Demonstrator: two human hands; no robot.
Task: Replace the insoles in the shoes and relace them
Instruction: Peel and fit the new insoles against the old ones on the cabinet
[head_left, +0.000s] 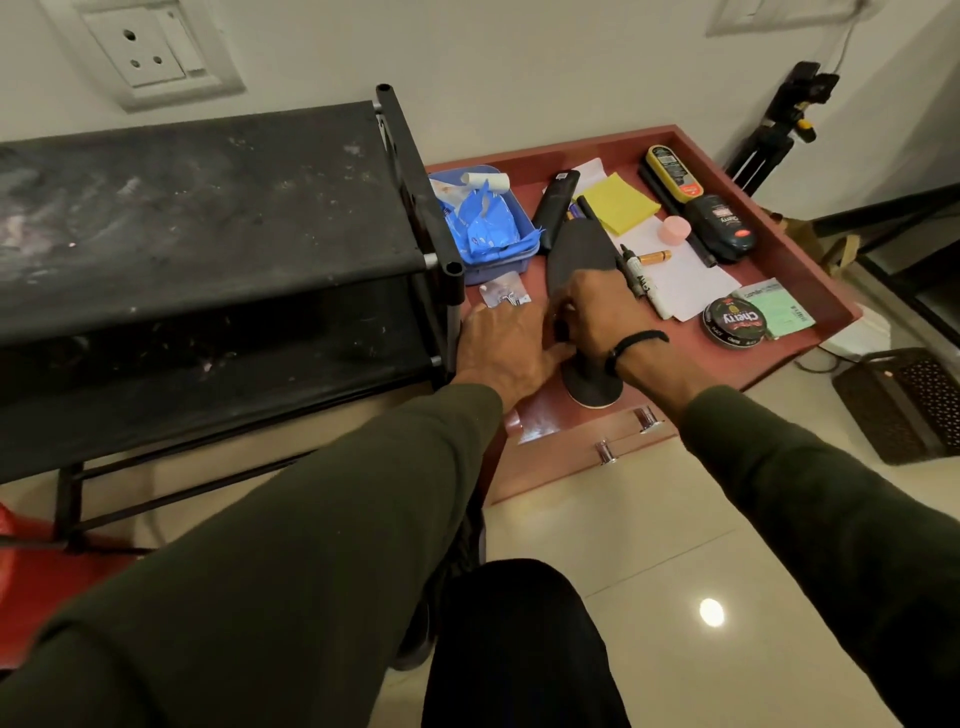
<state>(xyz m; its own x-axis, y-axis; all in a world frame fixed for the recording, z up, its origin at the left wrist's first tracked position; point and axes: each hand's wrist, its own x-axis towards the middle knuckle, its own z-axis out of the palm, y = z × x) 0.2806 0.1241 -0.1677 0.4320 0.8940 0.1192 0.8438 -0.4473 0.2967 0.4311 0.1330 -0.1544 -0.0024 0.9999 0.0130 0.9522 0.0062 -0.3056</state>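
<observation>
Under both sets of fingers, the dark insole (576, 249) is being gathered, right hand (597, 312) gripping, left hand (498, 343) pressing flat; next it likely needs lifting toward a shoe.

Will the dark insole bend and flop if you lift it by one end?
Probably. The insole looks thin and flat, so it would likely droop. It seems light for its length. The right hand and left hand both lie on its middle, hiding the grip.
</observation>
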